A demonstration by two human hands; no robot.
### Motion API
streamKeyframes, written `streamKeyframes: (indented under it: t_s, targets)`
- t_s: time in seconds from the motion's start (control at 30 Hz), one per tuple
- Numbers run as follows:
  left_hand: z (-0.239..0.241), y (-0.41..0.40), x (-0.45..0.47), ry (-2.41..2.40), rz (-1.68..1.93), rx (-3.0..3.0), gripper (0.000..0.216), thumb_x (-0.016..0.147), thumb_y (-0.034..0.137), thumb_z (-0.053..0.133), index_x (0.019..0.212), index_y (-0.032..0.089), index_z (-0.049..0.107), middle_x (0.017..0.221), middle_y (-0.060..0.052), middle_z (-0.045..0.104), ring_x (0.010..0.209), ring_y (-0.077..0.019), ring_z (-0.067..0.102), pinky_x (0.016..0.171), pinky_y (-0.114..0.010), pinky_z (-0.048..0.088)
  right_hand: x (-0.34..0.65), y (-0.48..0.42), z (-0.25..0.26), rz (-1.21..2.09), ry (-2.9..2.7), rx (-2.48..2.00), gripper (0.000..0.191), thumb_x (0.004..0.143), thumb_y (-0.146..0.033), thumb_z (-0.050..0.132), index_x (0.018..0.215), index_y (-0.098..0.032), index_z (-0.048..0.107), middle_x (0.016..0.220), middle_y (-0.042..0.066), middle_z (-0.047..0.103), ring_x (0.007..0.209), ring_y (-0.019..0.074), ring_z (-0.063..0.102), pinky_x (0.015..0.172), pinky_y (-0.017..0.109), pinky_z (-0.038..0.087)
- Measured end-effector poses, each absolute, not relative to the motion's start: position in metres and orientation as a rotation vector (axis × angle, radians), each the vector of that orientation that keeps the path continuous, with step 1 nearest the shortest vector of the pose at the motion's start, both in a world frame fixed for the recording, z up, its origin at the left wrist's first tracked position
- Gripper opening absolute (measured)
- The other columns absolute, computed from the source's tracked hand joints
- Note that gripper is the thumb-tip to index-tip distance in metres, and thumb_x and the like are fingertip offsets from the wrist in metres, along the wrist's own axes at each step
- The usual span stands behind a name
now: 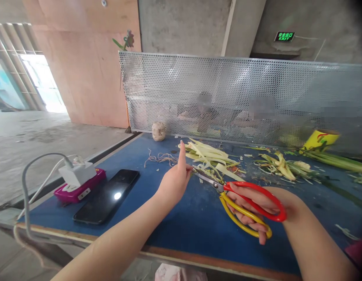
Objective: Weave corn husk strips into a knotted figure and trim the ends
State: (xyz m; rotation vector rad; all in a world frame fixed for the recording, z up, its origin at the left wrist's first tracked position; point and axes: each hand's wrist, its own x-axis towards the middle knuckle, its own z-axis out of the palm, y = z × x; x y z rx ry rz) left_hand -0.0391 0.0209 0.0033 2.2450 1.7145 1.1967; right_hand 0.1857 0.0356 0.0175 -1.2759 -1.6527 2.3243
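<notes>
My right hand [251, 210] is wrapped round the handles of a pair of scissors [219, 186], one handle red and one yellow. Their blades point left toward my left hand [176, 177]. That hand has one digit raised straight up and the other fingers curled in close to the blade tips. What the curled fingers pinch, if anything, is hidden. Just beyond the blades lies a pile of pale green, husk-like strips [208, 152]. Thin brown strings [162, 157] lie loose to the left of the pile.
A black phone [107, 197] and a magenta power strip [81, 189] with a white plug [77, 171] lie at left on the blue table [181, 230]. A perforated metal screen [169, 89] closes the back. More plant scraps [282, 166] and a yellow roll [321, 139] are at right.
</notes>
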Motion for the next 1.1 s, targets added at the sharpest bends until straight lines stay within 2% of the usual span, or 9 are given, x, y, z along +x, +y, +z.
streamKeyframes:
  t_s: [0.1, 0.23, 0.5, 0.6, 0.73, 0.9, 1.1]
  targets:
    - [0.003, 0.020, -0.038, 1.823, 1.167, 2.320, 0.076, 0.081, 0.016, 0.043, 0.139, 0.011, -0.005, 0.087, -0.007, 0.070, 0.072, -0.0179, 0.064, 0.060, -0.026, 0.047, 0.185, 0.041, 0.014, 2.364, -1.661, -1.274, 0.051, 0.077, -0.065, 0.034, 0.073, -0.015, 0.045, 0.048, 0.000, 0.051, 0.031, 0.0102, 0.048, 0.031, 0.024, 0.047]
    - [0.003, 0.019, -0.037, 1.902, 1.128, 2.371, 0.080, 0.079, 0.016, 0.044, 0.138, 0.010, -0.011, 0.084, -0.004, 0.070, 0.071, -0.0169, 0.064, 0.055, -0.023, 0.046, 0.187, 0.047, 0.007, 2.433, -1.650, -1.193, 0.053, 0.072, -0.069, 0.037, 0.070, -0.016, 0.043, 0.047, -0.001, 0.050, 0.029, 0.0097, 0.047, 0.030, 0.025, 0.047]
    - [0.002, 0.019, -0.035, 1.916, 1.156, 2.462, 0.078, 0.079, 0.016, 0.044, 0.138, 0.009, -0.006, 0.084, -0.005, 0.069, 0.072, -0.0163, 0.063, 0.057, -0.024, 0.049, 0.186, 0.050, 0.005, 2.449, -1.656, -1.146, 0.057, 0.074, -0.069, 0.036, 0.069, -0.013, 0.049, 0.051, 0.000, 0.050, 0.035, 0.0089, 0.050, 0.040, 0.029, 0.053]
    - [0.001, 0.018, -0.034, 1.886, 1.161, 2.482, 0.078, 0.079, 0.017, 0.044, 0.138, 0.009, -0.007, 0.083, -0.004, 0.069, 0.072, -0.0159, 0.063, 0.058, -0.024, 0.049, 0.188, 0.054, 0.002, 2.457, -1.695, -1.138, 0.053, 0.080, -0.061, 0.033, 0.071, -0.012, 0.052, 0.056, 0.001, 0.051, 0.038, 0.0095, 0.053, 0.044, 0.030, 0.054]
    - [0.001, 0.018, -0.034, 1.886, 1.180, 2.519, 0.078, 0.080, 0.017, 0.044, 0.138, 0.011, -0.006, 0.085, -0.005, 0.069, 0.075, -0.0173, 0.063, 0.056, -0.024, 0.049, 0.190, 0.054, 0.003, 2.445, -1.724, -1.103, 0.049, 0.084, -0.055, 0.030, 0.069, -0.013, 0.050, 0.056, 0.001, 0.050, 0.037, 0.0082, 0.050, 0.039, 0.025, 0.051]
    - [0.000, 0.019, -0.036, 1.891, 1.217, 2.540, 0.083, 0.080, 0.017, 0.046, 0.137, 0.015, -0.014, 0.083, -0.002, 0.069, 0.074, -0.0162, 0.064, 0.054, -0.023, 0.047, 0.185, 0.048, 0.011, 2.329, -1.856, -1.106, 0.052, 0.081, -0.061, 0.030, 0.065, -0.014, 0.045, 0.052, -0.002, 0.045, 0.030, 0.0042, 0.041, 0.031, 0.019, 0.045]
    - [-0.001, 0.020, -0.035, 1.903, 1.216, 2.574, 0.088, 0.077, 0.015, 0.049, 0.136, 0.015, -0.017, 0.081, 0.000, 0.068, 0.073, -0.0152, 0.062, 0.054, -0.022, 0.048, 0.183, 0.048, 0.012, 2.309, -1.843, -1.205, 0.055, 0.077, -0.070, 0.026, 0.069, -0.017, 0.039, 0.049, -0.004, 0.045, 0.026, 0.0034, 0.034, 0.024, 0.017, 0.037]
